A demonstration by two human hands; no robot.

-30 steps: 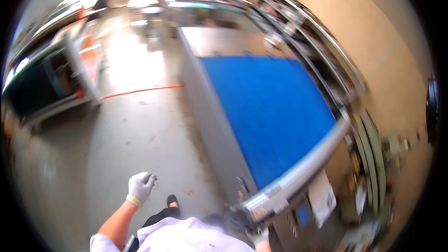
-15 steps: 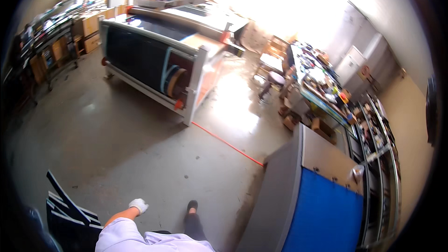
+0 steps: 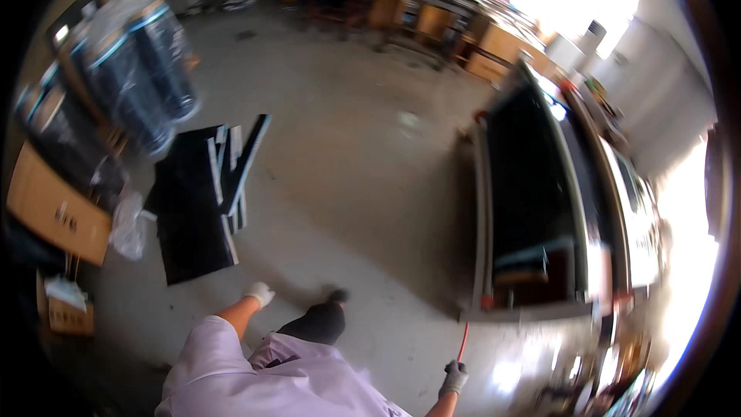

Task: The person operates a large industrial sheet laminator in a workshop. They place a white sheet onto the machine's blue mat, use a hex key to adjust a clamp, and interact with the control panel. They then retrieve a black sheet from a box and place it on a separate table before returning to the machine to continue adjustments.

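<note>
Walking across a concrete workshop floor (image 3: 355,147), the person has both gloved hands hanging free and nothing carried. The left hand (image 3: 258,293) swings near the hip in a pale glove, fingers curled loosely together and empty. The right hand (image 3: 455,377), in a grey glove, hangs low at the frame's lower edge; whether its fingers are closed or merely relaxed I cannot tell, though no object shows in it. Just above it a thin red line (image 3: 463,342) runs along the floor.

Nearest to the left hand, ahead and to the left, lies a stack of black flat panels (image 3: 193,212) on the floor, with a few narrow black strips (image 3: 245,158) fanned across its top edge. By the look of it, handling of these panels has not begun: the stack sits untouched and well apart from both hands.

Wrapped dark rolls (image 3: 150,62) in clear plastic stand at upper left. Below them a brown cardboard box (image 3: 54,205) sits beside a crumpled clear bag (image 3: 127,224). To the right stands a large flatbed machine (image 3: 540,185) with a dark bed and pale frame.
</note>
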